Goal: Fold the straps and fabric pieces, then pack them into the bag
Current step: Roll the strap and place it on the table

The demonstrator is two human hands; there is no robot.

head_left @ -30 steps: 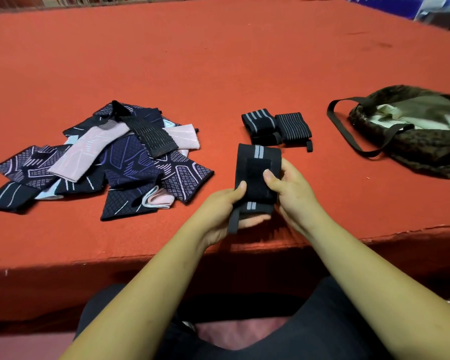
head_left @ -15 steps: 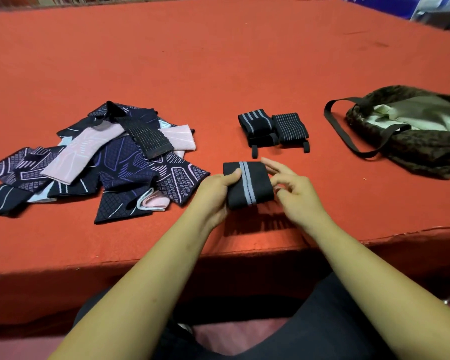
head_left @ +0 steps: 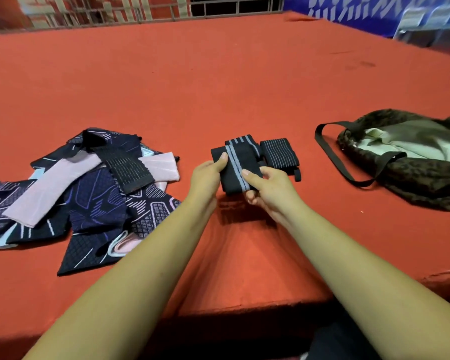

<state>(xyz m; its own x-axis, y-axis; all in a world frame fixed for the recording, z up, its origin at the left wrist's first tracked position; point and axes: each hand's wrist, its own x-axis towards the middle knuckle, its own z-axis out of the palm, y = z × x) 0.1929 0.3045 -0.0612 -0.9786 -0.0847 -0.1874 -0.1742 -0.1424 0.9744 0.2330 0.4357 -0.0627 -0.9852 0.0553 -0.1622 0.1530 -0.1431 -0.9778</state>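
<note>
You're moving folded strap nearer bag, left hand and right hand pinching it; pile farther from bag awaiting folding.

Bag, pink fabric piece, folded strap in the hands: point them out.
bag (head_left: 426,178), head view, dark patterned side
pink fabric piece (head_left: 51,189), head view, its middle
folded strap (head_left: 233,162), head view, grey stripe

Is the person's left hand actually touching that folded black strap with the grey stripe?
Touching. The head view shows the left hand gripping the folded strap, thumb lying on its upper left corner; the right hand pinches its lower edge.
</note>
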